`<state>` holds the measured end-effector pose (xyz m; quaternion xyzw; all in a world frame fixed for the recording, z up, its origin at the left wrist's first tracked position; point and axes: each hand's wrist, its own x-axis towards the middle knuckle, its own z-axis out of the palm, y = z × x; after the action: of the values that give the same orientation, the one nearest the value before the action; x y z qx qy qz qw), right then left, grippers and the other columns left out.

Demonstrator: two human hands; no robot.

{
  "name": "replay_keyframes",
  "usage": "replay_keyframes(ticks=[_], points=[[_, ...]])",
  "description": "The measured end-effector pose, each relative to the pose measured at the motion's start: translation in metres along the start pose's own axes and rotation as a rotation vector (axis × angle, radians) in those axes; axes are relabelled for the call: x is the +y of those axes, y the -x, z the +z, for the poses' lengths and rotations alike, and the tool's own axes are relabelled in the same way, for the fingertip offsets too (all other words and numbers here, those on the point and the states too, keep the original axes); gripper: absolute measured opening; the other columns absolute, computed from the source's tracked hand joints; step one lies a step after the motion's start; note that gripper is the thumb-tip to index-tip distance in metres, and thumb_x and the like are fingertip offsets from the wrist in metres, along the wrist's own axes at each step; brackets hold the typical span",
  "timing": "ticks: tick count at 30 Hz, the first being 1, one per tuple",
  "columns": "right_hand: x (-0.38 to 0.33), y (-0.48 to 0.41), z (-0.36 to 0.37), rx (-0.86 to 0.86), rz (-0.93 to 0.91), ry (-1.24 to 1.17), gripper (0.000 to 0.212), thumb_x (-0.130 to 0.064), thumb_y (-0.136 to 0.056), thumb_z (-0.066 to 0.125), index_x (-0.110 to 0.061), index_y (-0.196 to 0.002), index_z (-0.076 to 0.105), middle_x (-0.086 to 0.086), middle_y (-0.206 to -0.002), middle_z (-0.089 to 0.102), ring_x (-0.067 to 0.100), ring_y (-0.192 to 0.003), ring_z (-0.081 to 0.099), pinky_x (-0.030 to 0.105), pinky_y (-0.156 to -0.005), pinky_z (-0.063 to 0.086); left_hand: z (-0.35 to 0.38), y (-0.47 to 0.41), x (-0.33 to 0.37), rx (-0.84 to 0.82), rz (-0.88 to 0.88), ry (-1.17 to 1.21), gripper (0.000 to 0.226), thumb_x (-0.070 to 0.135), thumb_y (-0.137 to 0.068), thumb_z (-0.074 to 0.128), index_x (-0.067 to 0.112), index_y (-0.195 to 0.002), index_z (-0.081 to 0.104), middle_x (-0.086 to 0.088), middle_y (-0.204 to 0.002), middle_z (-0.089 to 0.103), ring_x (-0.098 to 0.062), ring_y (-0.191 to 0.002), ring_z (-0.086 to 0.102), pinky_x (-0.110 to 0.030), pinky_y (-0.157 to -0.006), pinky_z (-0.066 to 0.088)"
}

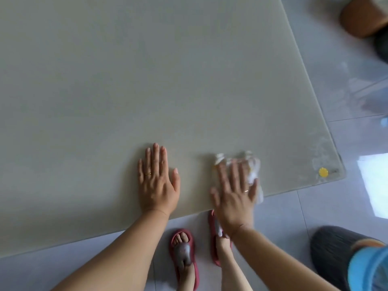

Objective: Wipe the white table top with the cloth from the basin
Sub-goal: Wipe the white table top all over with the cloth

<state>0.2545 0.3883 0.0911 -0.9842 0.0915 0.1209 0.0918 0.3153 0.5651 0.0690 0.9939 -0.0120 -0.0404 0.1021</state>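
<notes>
**Both palms on the table, cloth under the right**

The smooth white rectangular table top point(147, 80) fills most of the head view. The left hand point(158, 181) lies flat on it near the front edge, fingers straight and close together, thumb out to the side, holding nothing. Just beside it, the right hand point(235, 194) is blurred but shows spread, straight fingers pressing down on the crumpled white cloth point(249, 166). The cloth sits on the table top close to the front edge, bunched under and beyond the fingertips, with one part reaching the edge by the little finger. A small round yellow sticker point(323, 172) sits at the near right corner of the table, apart from the cloth. Below the edge, two feet in dark red open-toed slippers point(183, 255) stand on the pale grey tiled floor point(315, 206). A blue round-rimmed container point(369, 267) is cut off at the lower right.
</notes>
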Motion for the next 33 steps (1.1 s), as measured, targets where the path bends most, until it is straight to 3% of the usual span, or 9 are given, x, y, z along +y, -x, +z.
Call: replay_keyframes(ticks=[3,5,8,12,15,19,25,27,33], points=[[0.012,0.009,0.000,-0.023,-0.520,0.099,0.057,-0.046,-0.093,0.033,-0.032,-0.148,0.025,-0.003,-0.156,0.020,0.023,-0.146,0.012,0.055,-0.111,0.012,0.001,-0.001,-0.001,0.018,0.006,-0.011,0.063,0.037,-0.091,0.031,0.008,-0.147,0.031,-0.012,-0.155,0.027,-0.029,-0.143,0.025,-0.046,-0.116,0.017],[0.053,-0.011,-0.011,-0.004,-0.611,0.164,0.053,-0.043,-0.095,0.031,-0.033,-0.147,0.027,-0.005,-0.155,0.022,0.023,-0.145,0.017,0.052,-0.113,0.012,0.002,0.000,-0.002,0.026,0.009,-0.015,0.062,0.037,-0.092,0.031,0.008,-0.147,0.032,-0.012,-0.155,0.027,-0.029,-0.143,0.026,-0.047,-0.115,0.018],[0.103,-0.037,-0.030,0.061,-0.279,0.126,0.053,-0.041,-0.093,0.027,-0.034,-0.145,0.025,-0.002,-0.154,0.025,0.023,-0.144,0.017,0.052,-0.114,0.010,0.003,0.000,0.000,0.034,0.001,-0.013,0.062,0.036,-0.092,0.030,0.007,-0.147,0.032,-0.013,-0.155,0.028,-0.030,-0.143,0.026,-0.048,-0.115,0.021],[0.060,-0.023,-0.015,0.077,0.092,-0.055,0.065,-0.040,-0.086,0.025,-0.037,-0.148,0.008,-0.010,-0.157,-0.002,0.014,-0.145,-0.008,0.047,-0.114,-0.010,0.002,0.000,0.002,0.024,-0.024,-0.025,0.063,0.036,-0.091,0.029,0.007,-0.147,0.031,-0.013,-0.155,0.027,-0.030,-0.143,0.025,-0.049,-0.115,0.021],[0.026,0.014,0.001,0.032,-0.288,0.023,0.064,-0.037,-0.087,0.038,-0.035,-0.149,0.019,-0.004,-0.157,0.019,0.020,-0.146,0.005,0.052,-0.113,0.003,-0.001,0.000,0.004,0.004,-0.022,-0.038,0.063,0.035,-0.091,0.028,0.005,-0.146,0.032,-0.014,-0.154,0.027,-0.031,-0.142,0.026,-0.051,-0.115,0.022],[0.094,-0.023,-0.022,0.003,-0.745,0.186,0.054,-0.041,-0.092,0.035,-0.033,-0.145,0.030,-0.004,-0.152,0.031,0.025,-0.141,0.026,0.052,-0.109,0.019,-0.006,-0.002,0.011,0.013,-0.054,-0.019,0.063,0.033,-0.087,0.032,0.003,-0.142,0.039,-0.016,-0.151,0.034,-0.034,-0.139,0.032,-0.054,-0.112,0.023],[0.113,-0.075,-0.040,0.079,0.015,-0.043,0.062,-0.041,-0.085,0.023,-0.039,-0.146,0.012,-0.011,-0.156,0.005,0.012,-0.145,-0.002,0.047,-0.115,-0.008,-0.005,-0.050,0.072,0.052,-0.045,0.072,0.064,0.036,-0.088,0.033,0.002,-0.142,0.038,-0.016,-0.152,0.031,-0.035,-0.141,0.028,-0.047,-0.115,0.014],[0.080,-0.068,-0.029,0.073,0.092,-0.101,0.067,-0.038,-0.084,0.028,-0.039,-0.147,0.007,-0.013,-0.155,-0.005,0.013,-0.145,-0.009,0.047,-0.114,-0.014,0.001,-0.072,0.102,0.031,-0.014,0.089,0.063,0.037,-0.093,0.035,0.004,-0.146,0.031,-0.014,-0.155,0.025,-0.031,-0.144,0.022,-0.044,-0.117,0.011],[0.117,-0.108,-0.042,0.015,-0.749,0.152,0.053,-0.042,-0.093,0.034,-0.031,-0.145,0.032,-0.003,-0.153,0.030,0.024,-0.142,0.025,0.053,-0.112,0.016,0.017,-0.089,0.124,0.037,0.013,0.053,0.060,0.034,-0.095,0.036,0.004,-0.146,0.031,-0.014,-0.154,0.027,-0.030,-0.143,0.025,-0.043,-0.117,0.017]])
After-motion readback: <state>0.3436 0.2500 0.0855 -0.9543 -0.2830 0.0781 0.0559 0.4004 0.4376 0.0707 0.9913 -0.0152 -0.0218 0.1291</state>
